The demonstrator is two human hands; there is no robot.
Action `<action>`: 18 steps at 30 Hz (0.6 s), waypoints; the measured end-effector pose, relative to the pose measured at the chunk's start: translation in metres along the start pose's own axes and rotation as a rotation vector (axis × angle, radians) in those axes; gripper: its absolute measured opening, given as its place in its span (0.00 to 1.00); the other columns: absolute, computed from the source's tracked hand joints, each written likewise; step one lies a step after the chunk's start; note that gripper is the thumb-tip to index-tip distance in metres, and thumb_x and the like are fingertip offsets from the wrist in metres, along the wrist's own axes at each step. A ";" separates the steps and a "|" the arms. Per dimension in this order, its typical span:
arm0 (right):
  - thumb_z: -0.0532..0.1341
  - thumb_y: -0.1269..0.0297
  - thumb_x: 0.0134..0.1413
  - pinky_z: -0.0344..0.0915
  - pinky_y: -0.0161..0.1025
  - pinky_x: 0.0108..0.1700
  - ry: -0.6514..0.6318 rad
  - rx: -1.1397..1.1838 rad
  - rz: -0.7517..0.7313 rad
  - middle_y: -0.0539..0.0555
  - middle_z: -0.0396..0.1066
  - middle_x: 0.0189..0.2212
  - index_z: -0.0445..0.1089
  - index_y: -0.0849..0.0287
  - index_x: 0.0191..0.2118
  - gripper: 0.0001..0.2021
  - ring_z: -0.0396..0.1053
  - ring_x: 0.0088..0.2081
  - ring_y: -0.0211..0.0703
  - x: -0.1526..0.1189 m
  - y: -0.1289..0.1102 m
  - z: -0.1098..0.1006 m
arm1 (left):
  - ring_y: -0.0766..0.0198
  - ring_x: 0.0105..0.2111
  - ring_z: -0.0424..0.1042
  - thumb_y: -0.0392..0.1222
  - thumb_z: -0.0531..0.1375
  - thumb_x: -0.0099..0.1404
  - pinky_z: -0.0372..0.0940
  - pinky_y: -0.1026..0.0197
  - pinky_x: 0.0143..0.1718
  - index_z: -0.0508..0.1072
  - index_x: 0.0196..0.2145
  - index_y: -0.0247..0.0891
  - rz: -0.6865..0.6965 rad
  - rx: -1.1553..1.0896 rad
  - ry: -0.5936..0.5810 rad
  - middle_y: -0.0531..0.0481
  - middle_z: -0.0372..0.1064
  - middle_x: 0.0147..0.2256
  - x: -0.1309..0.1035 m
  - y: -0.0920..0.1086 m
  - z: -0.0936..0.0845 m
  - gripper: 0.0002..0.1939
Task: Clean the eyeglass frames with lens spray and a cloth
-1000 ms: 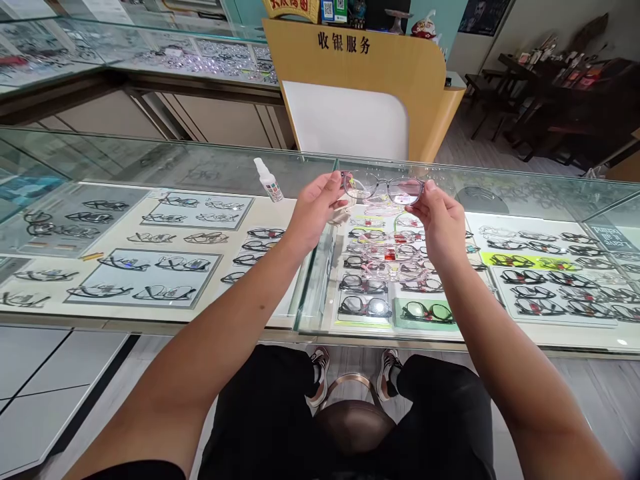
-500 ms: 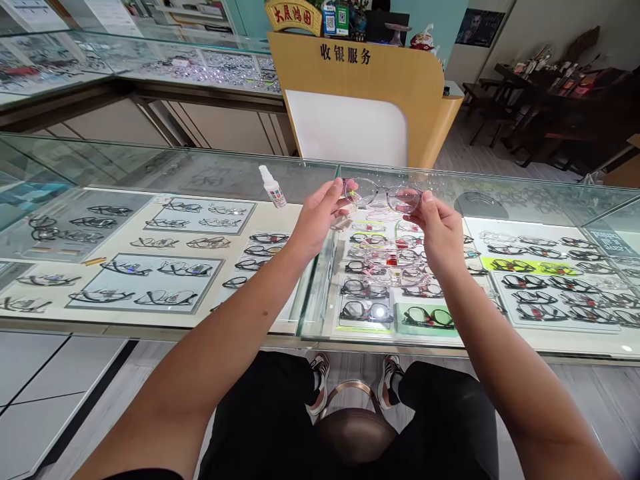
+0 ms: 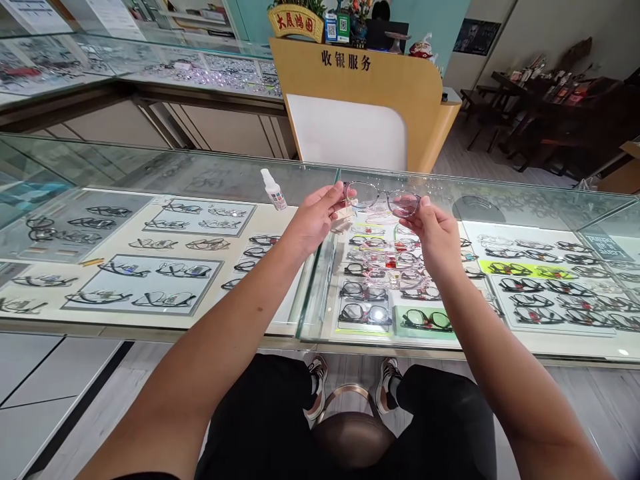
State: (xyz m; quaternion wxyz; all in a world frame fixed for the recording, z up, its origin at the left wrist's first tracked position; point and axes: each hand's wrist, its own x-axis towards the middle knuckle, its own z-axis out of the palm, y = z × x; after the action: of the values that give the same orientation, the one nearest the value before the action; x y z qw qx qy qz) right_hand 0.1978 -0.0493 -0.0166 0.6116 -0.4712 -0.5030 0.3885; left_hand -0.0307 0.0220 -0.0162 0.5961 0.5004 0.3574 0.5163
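A pair of eyeglasses (image 3: 384, 194) with a thin dark frame and clear lenses is held up over the glass counter, between my two hands. My left hand (image 3: 320, 210) pinches its left end with thumb and fingers. At the opposite end, my right hand (image 3: 435, 230) is closed on the frame's right side. Something pale, perhaps a cloth, shows just under my left fingers; I cannot make out whether they hold it. To the left of that hand, a white spray bottle (image 3: 274, 191) stands on the counter top.
Beneath the glass of the display case (image 3: 320, 293) lie several rows of spectacle frames, some on a green tray (image 3: 425, 321). A wooden cashier desk (image 3: 360, 67) rises beyond it. Below the case edge is a round brown stool (image 3: 353, 437) between my legs.
The eyeglasses tilt slightly, their right lens a little lower than before. My right hand has shifted slightly left and down; both hands keep their grip.
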 end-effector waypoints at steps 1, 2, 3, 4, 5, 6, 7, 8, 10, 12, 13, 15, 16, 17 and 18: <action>0.61 0.33 0.65 0.79 0.49 0.55 -0.003 0.011 0.006 0.55 0.82 0.54 0.82 0.47 0.48 0.25 0.82 0.51 0.48 0.000 0.000 0.000 | 0.50 0.54 0.76 0.68 0.72 0.60 0.69 0.53 0.44 0.78 0.40 0.44 -0.002 -0.001 0.002 0.44 0.80 0.51 0.001 0.000 0.000 0.25; 0.61 0.33 0.65 0.78 0.49 0.56 -0.008 0.025 0.010 0.55 0.82 0.55 0.82 0.47 0.48 0.25 0.82 0.51 0.47 0.001 0.001 0.000 | 0.51 0.54 0.76 0.68 0.72 0.59 0.69 0.54 0.43 0.77 0.40 0.44 -0.007 -0.004 0.002 0.44 0.80 0.50 0.001 0.000 0.000 0.25; 0.61 0.33 0.65 0.78 0.49 0.57 -0.015 0.037 0.014 0.55 0.81 0.55 0.82 0.48 0.48 0.25 0.82 0.51 0.47 0.001 0.001 -0.001 | 0.51 0.53 0.76 0.67 0.73 0.59 0.69 0.54 0.43 0.77 0.40 0.44 -0.012 -0.008 0.003 0.44 0.79 0.50 0.002 -0.001 0.000 0.26; 0.61 0.34 0.65 0.78 0.49 0.57 -0.022 0.045 0.017 0.55 0.81 0.55 0.82 0.48 0.48 0.25 0.82 0.51 0.48 0.001 0.001 -0.001 | 0.51 0.53 0.76 0.67 0.73 0.59 0.69 0.55 0.42 0.77 0.40 0.44 -0.019 -0.014 0.005 0.43 0.79 0.50 0.003 -0.001 0.000 0.26; 0.61 0.34 0.65 0.78 0.49 0.57 -0.027 0.048 0.020 0.55 0.82 0.55 0.82 0.48 0.48 0.25 0.82 0.52 0.48 0.002 0.002 -0.001 | 0.52 0.53 0.76 0.67 0.73 0.59 0.69 0.56 0.42 0.77 0.41 0.44 -0.026 -0.020 0.007 0.43 0.79 0.49 0.003 -0.002 0.000 0.26; 0.61 0.33 0.65 0.79 0.49 0.57 -0.031 0.047 0.024 0.56 0.82 0.54 0.82 0.48 0.48 0.25 0.82 0.53 0.49 0.002 0.001 -0.001 | 0.52 0.52 0.77 0.67 0.73 0.59 0.70 0.56 0.41 0.77 0.41 0.44 -0.035 -0.028 0.009 0.43 0.78 0.49 0.003 -0.003 -0.001 0.26; 0.61 0.32 0.65 0.79 0.50 0.56 -0.034 0.045 0.029 0.57 0.82 0.53 0.81 0.49 0.48 0.26 0.82 0.53 0.50 0.002 0.001 -0.001 | 0.52 0.52 0.77 0.66 0.73 0.58 0.70 0.57 0.41 0.77 0.42 0.44 -0.046 -0.040 0.011 0.43 0.78 0.49 0.004 -0.005 -0.001 0.26; 0.61 0.32 0.64 0.79 0.50 0.56 -0.036 0.048 0.035 0.57 0.83 0.52 0.81 0.49 0.49 0.27 0.81 0.54 0.50 0.002 0.001 -0.001 | 0.52 0.53 0.77 0.66 0.74 0.58 0.70 0.57 0.41 0.76 0.43 0.44 -0.059 -0.053 0.012 0.43 0.78 0.50 0.004 -0.006 -0.001 0.26; 0.62 0.31 0.63 0.80 0.50 0.55 -0.049 0.072 0.049 0.58 0.83 0.51 0.81 0.50 0.49 0.28 0.81 0.54 0.51 0.002 0.000 -0.001 | 0.50 0.55 0.77 0.63 0.74 0.58 0.71 0.58 0.42 0.76 0.44 0.45 -0.084 -0.082 0.015 0.42 0.77 0.53 0.003 -0.008 -0.001 0.26; 0.64 0.32 0.61 0.79 0.49 0.56 -0.069 0.119 0.063 0.58 0.83 0.51 0.81 0.51 0.47 0.27 0.81 0.54 0.51 0.003 0.000 -0.001 | 0.49 0.57 0.77 0.61 0.74 0.59 0.73 0.57 0.44 0.75 0.45 0.44 -0.108 -0.109 0.015 0.41 0.77 0.56 0.002 -0.008 0.000 0.25; 0.65 0.32 0.60 0.79 0.49 0.56 -0.077 0.146 0.067 0.57 0.83 0.51 0.81 0.50 0.47 0.26 0.81 0.54 0.50 0.003 0.001 -0.001 | 0.49 0.57 0.77 0.60 0.74 0.59 0.73 0.56 0.46 0.76 0.45 0.43 -0.118 -0.123 0.013 0.41 0.77 0.56 0.001 -0.008 0.001 0.24; 0.67 0.34 0.59 0.78 0.48 0.57 -0.087 0.188 0.068 0.56 0.84 0.49 0.81 0.50 0.45 0.25 0.81 0.53 0.49 0.003 0.004 0.000 | 0.51 0.55 0.79 0.57 0.72 0.60 0.75 0.55 0.48 0.76 0.45 0.42 -0.133 -0.155 0.009 0.39 0.78 0.55 -0.001 -0.006 0.004 0.22; 0.68 0.34 0.59 0.78 0.48 0.56 -0.090 0.199 0.069 0.56 0.84 0.48 0.81 0.50 0.45 0.24 0.81 0.53 0.49 0.003 0.006 0.000 | 0.52 0.53 0.79 0.56 0.72 0.61 0.75 0.55 0.49 0.76 0.44 0.41 -0.141 -0.171 0.010 0.39 0.79 0.55 -0.002 -0.005 0.006 0.21; 0.67 0.35 0.60 0.77 0.48 0.56 -0.092 0.201 0.070 0.56 0.83 0.47 0.81 0.50 0.45 0.24 0.81 0.52 0.49 0.003 0.008 0.000 | 0.54 0.51 0.80 0.55 0.71 0.61 0.75 0.55 0.50 0.76 0.44 0.40 -0.151 -0.187 0.010 0.39 0.79 0.53 -0.002 -0.004 0.007 0.20; 0.66 0.35 0.61 0.77 0.48 0.55 -0.091 0.190 0.069 0.55 0.83 0.46 0.81 0.50 0.45 0.23 0.80 0.51 0.48 0.003 0.010 -0.001 | 0.55 0.49 0.81 0.54 0.70 0.61 0.75 0.55 0.50 0.76 0.44 0.40 -0.163 -0.199 0.011 0.40 0.80 0.52 -0.003 -0.002 0.008 0.19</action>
State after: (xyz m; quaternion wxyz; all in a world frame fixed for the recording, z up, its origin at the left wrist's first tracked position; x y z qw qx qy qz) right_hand 0.1992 -0.0441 -0.0252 0.6164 -0.4098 -0.4746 0.4763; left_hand -0.0234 0.0177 -0.0169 0.6809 0.4051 0.3472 0.5017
